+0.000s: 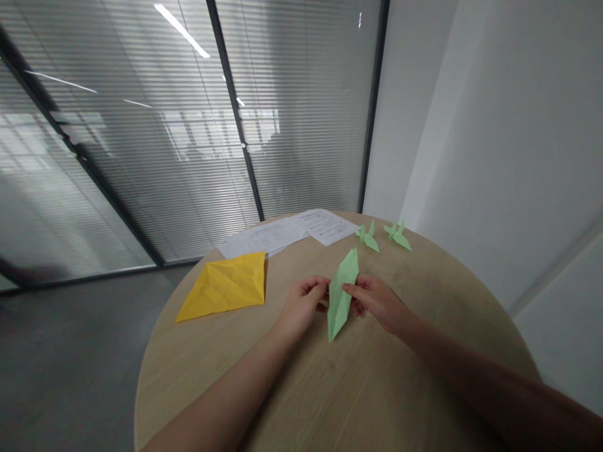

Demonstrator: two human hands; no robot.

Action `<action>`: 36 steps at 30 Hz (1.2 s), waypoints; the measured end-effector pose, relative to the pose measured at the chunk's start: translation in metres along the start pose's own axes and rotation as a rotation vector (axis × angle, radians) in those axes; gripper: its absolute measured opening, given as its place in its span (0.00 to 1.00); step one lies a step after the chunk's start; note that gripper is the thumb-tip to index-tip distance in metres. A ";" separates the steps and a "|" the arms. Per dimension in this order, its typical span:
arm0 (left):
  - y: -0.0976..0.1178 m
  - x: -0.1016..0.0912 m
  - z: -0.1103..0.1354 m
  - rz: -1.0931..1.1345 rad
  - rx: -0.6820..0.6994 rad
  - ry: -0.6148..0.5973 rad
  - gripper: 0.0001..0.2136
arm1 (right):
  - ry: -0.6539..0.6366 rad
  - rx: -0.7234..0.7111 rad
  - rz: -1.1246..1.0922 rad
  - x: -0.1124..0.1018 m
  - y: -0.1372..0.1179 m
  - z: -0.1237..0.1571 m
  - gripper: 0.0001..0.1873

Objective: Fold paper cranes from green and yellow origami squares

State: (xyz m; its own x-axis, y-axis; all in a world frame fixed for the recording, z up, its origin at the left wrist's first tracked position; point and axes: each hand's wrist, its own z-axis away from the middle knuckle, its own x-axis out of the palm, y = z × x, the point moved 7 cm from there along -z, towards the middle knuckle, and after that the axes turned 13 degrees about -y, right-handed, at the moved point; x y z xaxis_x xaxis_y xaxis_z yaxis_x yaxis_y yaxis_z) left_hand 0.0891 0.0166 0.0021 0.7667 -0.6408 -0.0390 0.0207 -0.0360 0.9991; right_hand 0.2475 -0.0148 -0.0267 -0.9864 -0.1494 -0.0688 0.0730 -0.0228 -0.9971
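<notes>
Glass wall (306, 94) with blinds and dark frames, well beyond both hands; to the right of the right hand, plain white wall (518, 138). Under both hands, round wooden table (325, 402), light brown, with fine grain.

Between the two hands, folded green paper (339, 306). Looks pale in colour, long and narrow, like a stretched diamond. Comes to a point at lower end, narrows also at upper end, and leans a little to the right at top. Cannot tell about contact of lower tip with table.

Right hand (375, 299) clamped on folded green paper, with thumb on front face and other fingers behind right edge. Left hand (304, 302) half closed, with bent fingers at left edge; cannot tell about a real pinch.

To the left of left hand, creased yellow paper (228, 284). Beyond both hands, printed white sheets (268, 237). Beyond right hand, two green paper birds (369, 239), near each other.
</notes>
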 end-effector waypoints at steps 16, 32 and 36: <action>-0.009 0.002 -0.005 -0.063 -0.040 -0.046 0.15 | -0.043 0.067 -0.005 0.005 0.002 0.002 0.20; -0.007 0.000 -0.004 -0.042 -0.025 -0.008 0.16 | -0.164 0.044 0.115 0.012 0.000 0.003 0.17; -0.006 -0.004 -0.005 -0.038 -0.010 0.018 0.16 | -0.251 0.038 0.122 0.021 -0.004 0.006 0.15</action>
State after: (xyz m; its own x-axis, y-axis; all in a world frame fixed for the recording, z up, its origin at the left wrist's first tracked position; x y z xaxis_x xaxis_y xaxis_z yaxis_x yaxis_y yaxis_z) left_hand 0.0890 0.0231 -0.0037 0.7767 -0.6251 -0.0772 0.0569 -0.0523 0.9970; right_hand 0.2269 -0.0239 -0.0236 -0.9029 -0.3934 -0.1731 0.1993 -0.0263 -0.9796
